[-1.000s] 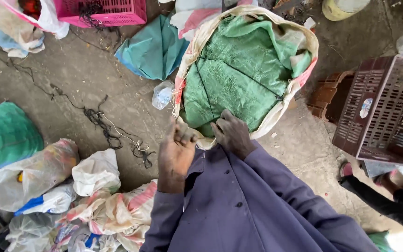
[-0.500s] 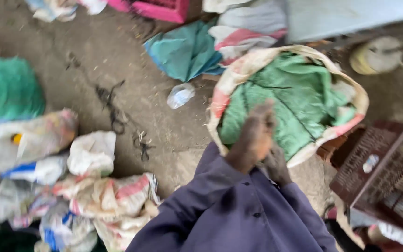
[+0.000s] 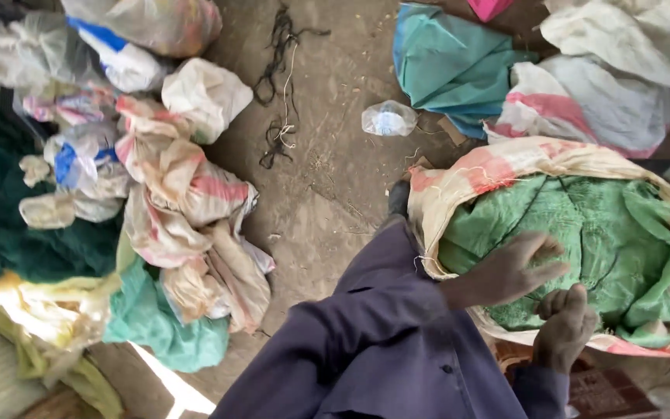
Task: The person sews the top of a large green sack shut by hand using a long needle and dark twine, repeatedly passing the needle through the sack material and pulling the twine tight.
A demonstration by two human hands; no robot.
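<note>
Dirt floor | left hand point(image 3: 505, 271) spread flat on green cloth point(image 3: 606, 233) | right hand point(image 3: 564, 330) curled, empty

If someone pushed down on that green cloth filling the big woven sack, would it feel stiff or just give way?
The green cloth would probably give way softly: it lies creased under the left hand. The woven sack looks floppy, its rim folded over. Stuffed full, it is likely heavy.

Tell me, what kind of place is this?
Probably an outdoor sorting or packing yard: bare dirt ground, heaps of woven sacks, and an open sack stuffed with green cloth.
</note>
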